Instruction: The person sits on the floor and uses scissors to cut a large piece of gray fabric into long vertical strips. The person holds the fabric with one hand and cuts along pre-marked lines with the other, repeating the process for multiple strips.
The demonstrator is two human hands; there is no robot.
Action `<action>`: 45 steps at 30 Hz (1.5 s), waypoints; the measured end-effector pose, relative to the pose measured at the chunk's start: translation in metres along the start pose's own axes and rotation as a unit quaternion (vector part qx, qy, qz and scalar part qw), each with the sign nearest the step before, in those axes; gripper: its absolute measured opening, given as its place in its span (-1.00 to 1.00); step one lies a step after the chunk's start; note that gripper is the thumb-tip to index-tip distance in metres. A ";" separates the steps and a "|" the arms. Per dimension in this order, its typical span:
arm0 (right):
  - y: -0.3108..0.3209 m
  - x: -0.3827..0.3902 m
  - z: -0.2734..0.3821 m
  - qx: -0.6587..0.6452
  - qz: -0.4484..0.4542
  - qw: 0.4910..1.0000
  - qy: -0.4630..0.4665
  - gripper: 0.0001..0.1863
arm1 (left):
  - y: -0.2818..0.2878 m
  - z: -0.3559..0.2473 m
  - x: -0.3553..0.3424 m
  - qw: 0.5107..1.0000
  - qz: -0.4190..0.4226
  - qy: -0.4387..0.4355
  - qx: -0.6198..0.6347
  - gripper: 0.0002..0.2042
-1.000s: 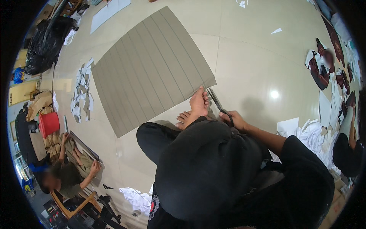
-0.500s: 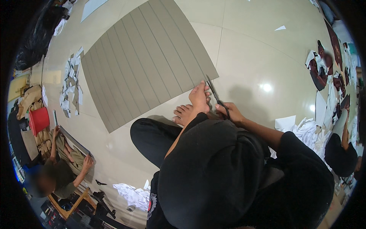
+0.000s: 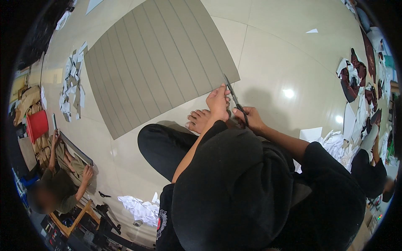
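A large grey-brown sheet (image 3: 155, 62) ruled with dark parallel lines lies on the floor ahead of me. At its near right corner, the fingers of my left hand (image 3: 217, 100) close on the near edge. My right hand (image 3: 251, 118) grips a pair of dark-handled scissors (image 3: 234, 95). Their blades lie over the sheet along the rightmost line, just right of my left fingertips. Whether the blades are fully together I cannot make out. My bare foot (image 3: 198, 121) rests just below the left hand.
Paper scraps (image 3: 73, 85) are strewn at the left, with crumpled white paper (image 3: 333, 144) at the right and more (image 3: 140, 209) at the lower left. A co-worker (image 3: 63, 180) sits at the left holding a long dark strip; another person (image 3: 370, 167) is at the right edge.
The whole view has shifted slightly. The scissors' tips reach a little farther along the line into the sheet; my left hand keeps its hold at the edge.
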State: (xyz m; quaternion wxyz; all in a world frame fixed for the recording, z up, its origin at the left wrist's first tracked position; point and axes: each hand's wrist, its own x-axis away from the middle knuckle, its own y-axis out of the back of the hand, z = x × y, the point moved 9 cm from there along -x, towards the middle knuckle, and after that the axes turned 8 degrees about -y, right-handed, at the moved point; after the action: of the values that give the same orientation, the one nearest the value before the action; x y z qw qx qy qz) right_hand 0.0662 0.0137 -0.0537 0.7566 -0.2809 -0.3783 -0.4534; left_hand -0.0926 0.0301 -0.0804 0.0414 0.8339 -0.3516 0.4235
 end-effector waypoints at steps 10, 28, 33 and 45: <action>-0.001 0.000 0.000 0.006 -0.004 1.000 -0.005 -0.49 | 0.001 0.000 -0.001 1.000 0.001 -0.021 -0.008 -0.77; -0.001 0.000 -0.003 0.033 -0.026 0.999 -0.027 -0.51 | 0.000 0.000 -0.001 1.000 0.000 -0.029 -0.009 -0.78; -0.002 0.001 -0.003 0.035 -0.028 0.999 -0.027 -0.50 | 0.001 0.003 -0.004 0.999 0.003 -0.032 -0.016 -0.78; -0.002 -0.002 -0.006 0.042 -0.028 0.998 -0.026 -0.52 | 0.000 -0.003 0.000 0.998 -0.001 -0.044 -0.033 -0.76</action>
State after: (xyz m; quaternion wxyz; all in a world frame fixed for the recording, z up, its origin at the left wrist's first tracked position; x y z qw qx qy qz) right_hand 0.0652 0.0091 -0.0579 0.7448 -0.2495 -0.4240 -0.4507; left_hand -0.0948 0.0311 -0.0782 0.0532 0.8502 -0.3660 0.3746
